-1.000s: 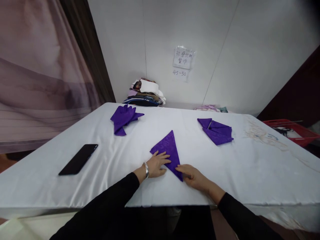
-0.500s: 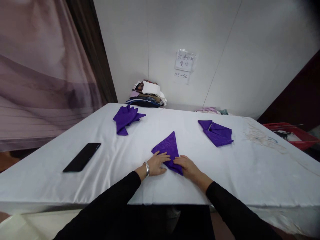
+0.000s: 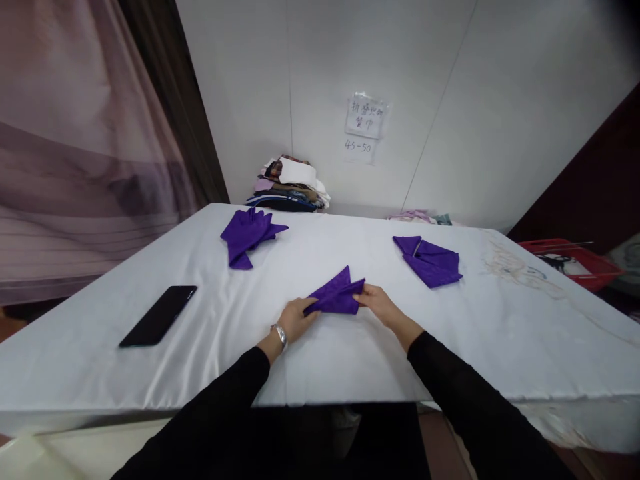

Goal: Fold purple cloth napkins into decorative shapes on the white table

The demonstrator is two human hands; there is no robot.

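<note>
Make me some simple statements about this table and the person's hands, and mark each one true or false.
1. The left hand grips the nearest purple cloth. True.
2. The right hand rests on the flat black device. False: the right hand pinches that cloth's right end; the flat black device lies apart, at the left.
3. The bracelet is on the right wrist. False: the silver bracelet is on the left.
4. The lower wall note reads 45-50. True.
</note>
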